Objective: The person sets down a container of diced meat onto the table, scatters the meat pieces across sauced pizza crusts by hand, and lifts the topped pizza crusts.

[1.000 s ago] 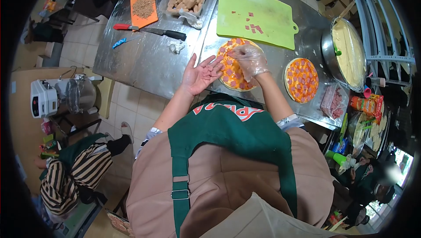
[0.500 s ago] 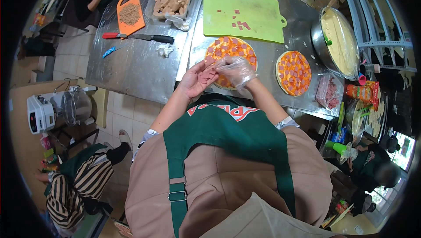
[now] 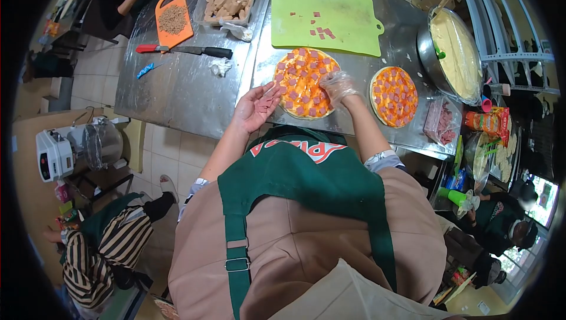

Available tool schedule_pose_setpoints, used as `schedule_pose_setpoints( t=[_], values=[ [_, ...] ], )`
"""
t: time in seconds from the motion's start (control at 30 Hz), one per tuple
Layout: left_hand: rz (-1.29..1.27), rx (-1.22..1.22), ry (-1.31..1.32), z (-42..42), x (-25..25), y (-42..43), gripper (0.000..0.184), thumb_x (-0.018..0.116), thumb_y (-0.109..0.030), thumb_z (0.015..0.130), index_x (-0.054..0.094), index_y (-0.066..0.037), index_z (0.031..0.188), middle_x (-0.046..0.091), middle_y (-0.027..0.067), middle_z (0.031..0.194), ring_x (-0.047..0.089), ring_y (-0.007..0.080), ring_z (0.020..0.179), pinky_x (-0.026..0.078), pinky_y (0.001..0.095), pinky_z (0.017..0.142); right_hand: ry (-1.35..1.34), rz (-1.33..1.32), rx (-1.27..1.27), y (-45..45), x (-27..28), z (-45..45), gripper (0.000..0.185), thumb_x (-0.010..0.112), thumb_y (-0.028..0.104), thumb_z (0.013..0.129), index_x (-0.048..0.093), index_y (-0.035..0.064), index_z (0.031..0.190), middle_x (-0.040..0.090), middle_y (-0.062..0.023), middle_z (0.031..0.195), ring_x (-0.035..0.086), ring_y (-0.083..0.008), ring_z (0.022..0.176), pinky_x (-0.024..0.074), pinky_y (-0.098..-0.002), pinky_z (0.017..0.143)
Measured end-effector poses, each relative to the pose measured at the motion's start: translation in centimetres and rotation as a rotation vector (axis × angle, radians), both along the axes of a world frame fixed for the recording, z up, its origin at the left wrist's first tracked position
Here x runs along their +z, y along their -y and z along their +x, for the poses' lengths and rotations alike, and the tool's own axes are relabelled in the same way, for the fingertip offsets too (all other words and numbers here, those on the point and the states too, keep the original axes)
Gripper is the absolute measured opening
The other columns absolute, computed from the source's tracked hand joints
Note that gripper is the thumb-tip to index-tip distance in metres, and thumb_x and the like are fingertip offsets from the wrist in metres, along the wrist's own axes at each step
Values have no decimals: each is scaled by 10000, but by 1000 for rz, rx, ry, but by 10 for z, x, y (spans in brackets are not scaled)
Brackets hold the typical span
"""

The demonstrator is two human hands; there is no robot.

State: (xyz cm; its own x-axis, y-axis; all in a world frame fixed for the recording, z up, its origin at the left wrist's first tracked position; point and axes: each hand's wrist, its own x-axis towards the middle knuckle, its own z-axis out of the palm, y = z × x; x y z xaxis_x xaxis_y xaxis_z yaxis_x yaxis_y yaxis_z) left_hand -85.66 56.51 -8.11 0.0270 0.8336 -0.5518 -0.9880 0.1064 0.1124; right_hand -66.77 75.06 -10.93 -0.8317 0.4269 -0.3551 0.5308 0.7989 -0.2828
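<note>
Palm up, my bare left hand [image 3: 253, 109] cups several small pink ham pieces [image 3: 269, 103] at the left edge of a round pizza [image 3: 306, 87]. Red-orange sauce and scattered ham squares cover that pizza. My right hand [image 3: 341, 89], in a clear plastic glove, is over the pizza's right side with its fingers drawn together; what they hold, if anything, is hidden. To the right lies a second pizza [image 3: 394, 97] topped the same way. Behind them is a green cutting board [image 3: 327, 13] with a few ham squares [image 3: 321, 33] on it.
A tub of ham pieces [image 3: 443, 121] and a large covered metal bowl [image 3: 453, 55] stand at the right. On the left are a knife [image 3: 197, 50], an orange board [image 3: 175, 20] and a tub of brown pieces [image 3: 229, 2]. Other people are around the room.
My right hand has moved right, away from my left palm, to the pizza's right side. My left hand has shifted slightly left, still cupping ham, uncovering the pizza's middle.
</note>
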Motion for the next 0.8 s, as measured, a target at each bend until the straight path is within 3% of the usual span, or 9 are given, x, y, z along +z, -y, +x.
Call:
schedule_pose_setpoints(
  t=[0.07,0.2,0.27,0.3,0.37,0.4,0.47,0.57,0.8],
  values=[
    [7,8,4,-1,0,2,339,335,-151,848,373,32,1130,493,171,1056,502,246,970,443,300,820,40,38,-210,3,-7,-6,123,566,188,675,612,159,786,601,-65,847,561,-264,784,444,-357,685],
    [10,15,10,-2,-1,5,321,335,-153,849,397,28,1106,498,168,1049,509,248,958,447,304,813,21,-61,-401,7,12,-12,152,534,227,700,606,134,796,596,-78,828,560,-237,794,438,-352,692],
    [6,18,16,-4,-2,7,330,330,-162,853,386,22,1120,489,162,1067,507,243,959,441,308,820,237,206,233,3,23,-13,192,571,211,703,571,124,875,575,-58,862,558,-217,729,458,-305,638],
    [2,17,23,-4,-2,7,338,324,-171,858,375,16,1134,480,156,1085,504,238,960,435,312,828,238,206,233,5,29,-14,192,571,211,703,571,124,875,575,-58,862,558,-217,729,458,-305,638],
    [-1,19,19,-5,-4,7,339,329,-171,856,376,17,1134,477,156,1089,504,238,959,435,312,827,14,-254,-266,10,38,-12,150,587,191,711,584,77,809,593,-74,746,565,-180,656,461,-288,586],
    [-4,22,14,-6,-4,8,339,335,-170,854,377,17,1134,474,156,1093,504,238,957,434,312,827,14,-254,-267,9,37,-11,150,587,191,711,584,77,809,593,-74,746,565,-180,656,461,-288,586],
    [2,25,16,-7,-5,7,341,341,-170,852,377,18,1134,469,156,1100,504,240,956,434,312,827,-154,-623,-572,4,36,-8,130,601,160,719,582,35,749,583,-77,652,556,-147,589,448,-261,535],
    [7,30,18,-9,-4,6,343,351,-167,847,376,20,1133,459,159,1110,503,245,953,434,313,828,-422,-722,-807,2,45,2,96,600,116,721,575,25,739,572,-71,652,544,-138,557,434,-240,508],
    [16,40,34,-11,-3,4,340,365,-153,839,374,31,1125,450,169,1111,501,254,947,436,315,827,-378,-658,-831,2,50,4,102,604,117,716,575,24,745,577,-49,685,534,-119,596,424,-232,516]
  ],
)
